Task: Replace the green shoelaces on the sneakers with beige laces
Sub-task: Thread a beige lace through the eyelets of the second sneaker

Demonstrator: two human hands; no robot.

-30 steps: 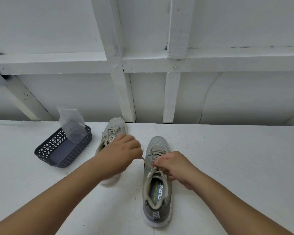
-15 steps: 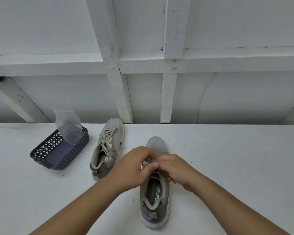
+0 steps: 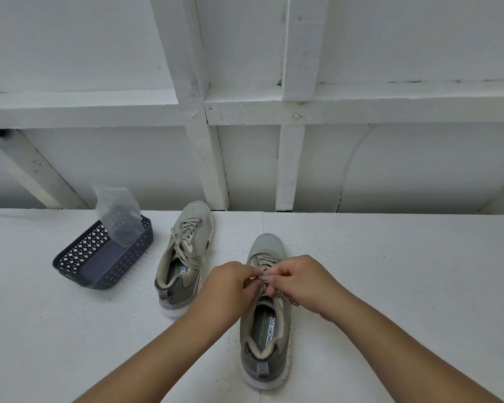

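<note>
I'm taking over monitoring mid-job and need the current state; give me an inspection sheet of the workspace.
Surface: white table, speckled, holding everything below.
Job's things: near sneaker, toe pointing away, beige lace threaded through it, being worked at the upper eyelets; far sneaker to its left, already laced in beige with the ends lying loose. No green laces seen.
Clutter: dark perforated basket at left, with a clear plastic bag standing in its far end.
Grippers: left hand and right hand meet over the near sneaker, both pinching the lace.
Cables: nothing seen.
Surroundings: white wall with white framing beams behind the table.
</note>
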